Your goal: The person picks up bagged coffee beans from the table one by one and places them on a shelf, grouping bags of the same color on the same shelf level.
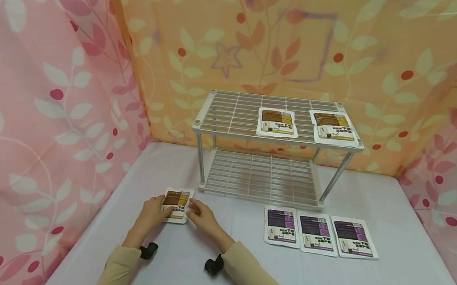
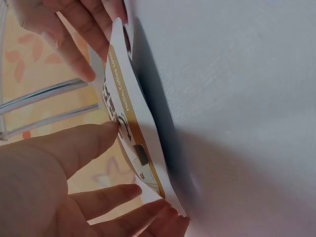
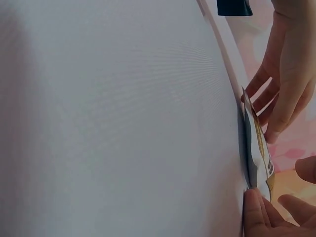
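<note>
A flat white coffee packet [image 1: 180,199] with a brown and gold label is at the left front of the table, label up. My left hand [image 1: 151,215] holds it by its left side, thumb over the label and fingers at the edge. In the left wrist view the packet [image 2: 129,106] is tilted, with a shadow under its near edge. My right hand [image 1: 205,220] is at the opposite side, fingertips touching the edge. Its thumb stands apart from the packet in the right wrist view.
A two-tier wire rack [image 1: 233,115] stands at the back, with two brown-labelled packets [image 1: 277,122] on its top shelf, toward the right. Three purple-labelled packets [image 1: 318,233] lie in a row on the white table [image 1: 248,274] before it. Patterned curtains [image 1: 44,109] enclose the sides and back.
</note>
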{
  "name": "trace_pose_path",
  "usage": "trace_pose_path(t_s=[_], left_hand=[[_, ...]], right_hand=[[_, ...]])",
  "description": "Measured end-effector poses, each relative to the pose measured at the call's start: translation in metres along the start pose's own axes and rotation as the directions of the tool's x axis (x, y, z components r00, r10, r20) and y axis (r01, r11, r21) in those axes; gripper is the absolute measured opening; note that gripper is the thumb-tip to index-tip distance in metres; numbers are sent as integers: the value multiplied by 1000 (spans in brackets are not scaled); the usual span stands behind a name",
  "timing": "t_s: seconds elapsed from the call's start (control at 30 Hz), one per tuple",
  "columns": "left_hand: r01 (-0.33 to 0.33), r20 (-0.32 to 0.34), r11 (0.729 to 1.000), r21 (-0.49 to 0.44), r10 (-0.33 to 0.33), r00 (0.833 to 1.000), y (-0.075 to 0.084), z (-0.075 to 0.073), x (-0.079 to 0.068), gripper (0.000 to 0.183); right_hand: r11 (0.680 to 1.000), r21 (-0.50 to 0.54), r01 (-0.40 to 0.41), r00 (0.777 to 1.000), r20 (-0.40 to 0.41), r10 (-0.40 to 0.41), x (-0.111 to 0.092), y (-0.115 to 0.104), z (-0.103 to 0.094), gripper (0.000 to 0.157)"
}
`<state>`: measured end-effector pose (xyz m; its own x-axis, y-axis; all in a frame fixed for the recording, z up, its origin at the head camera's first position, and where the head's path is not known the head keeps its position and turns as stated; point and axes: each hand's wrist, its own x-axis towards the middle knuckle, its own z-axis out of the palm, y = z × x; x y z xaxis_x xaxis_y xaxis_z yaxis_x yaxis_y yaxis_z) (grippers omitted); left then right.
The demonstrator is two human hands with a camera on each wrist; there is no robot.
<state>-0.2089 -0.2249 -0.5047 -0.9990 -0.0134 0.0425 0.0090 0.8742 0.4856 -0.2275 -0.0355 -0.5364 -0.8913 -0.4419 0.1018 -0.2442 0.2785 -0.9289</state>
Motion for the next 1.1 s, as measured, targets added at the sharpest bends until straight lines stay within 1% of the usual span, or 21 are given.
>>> trace_pose_path(t_s=[0.13,0.2,0.27,0.4,0.5,0.6,0.77,0.83,0.93,1.03,1.1], left_hand=[[-17,16,1000,-11,17,1000,-1,0,0,57],[-23,25,1000,-15,24,999,-2,0,1,55],[-19,31,999,-33,20,999,-3,0,1,55],[4,49,997,-82,0,999,-5,1,1,55],[3,54,993,-118,4,999,-5,1,-1,55],[-6,50,990,-144,14,999,-4,1,-4,54],[-18,31,984,-177,24,999,-2,2,-9,54],[-34,12,981,-189,37,999,-1,3,-10,54],[-59,-15,976,-212,58,998,2,3,-12,53],[-80,-31,969,-233,75,997,4,3,-12,53],[-82,-29,965,-248,77,997,6,3,-13,53]], right_hand=[[1000,6,11,1000,20,-12,-1,0,0,44],[1000,7,23,1000,9,-23,-2,0,1,41],[999,0,52,999,-11,-52,-4,-2,2,38],[996,40,78,997,-25,-77,-15,-23,-6,35],[994,93,65,998,-24,-63,-21,-32,-12,34],[993,103,59,998,-37,-55,-20,-19,-10,34],[999,44,32,997,-65,-29,-16,3,-8,34],[999,27,22,997,-74,-20,-16,5,-10,35],[999,29,18,996,-91,-15,-17,4,-13,38],[999,29,34,994,-102,-30,-18,1,-17,40],[998,16,59,993,-108,-57,-19,-1,-20,42]])
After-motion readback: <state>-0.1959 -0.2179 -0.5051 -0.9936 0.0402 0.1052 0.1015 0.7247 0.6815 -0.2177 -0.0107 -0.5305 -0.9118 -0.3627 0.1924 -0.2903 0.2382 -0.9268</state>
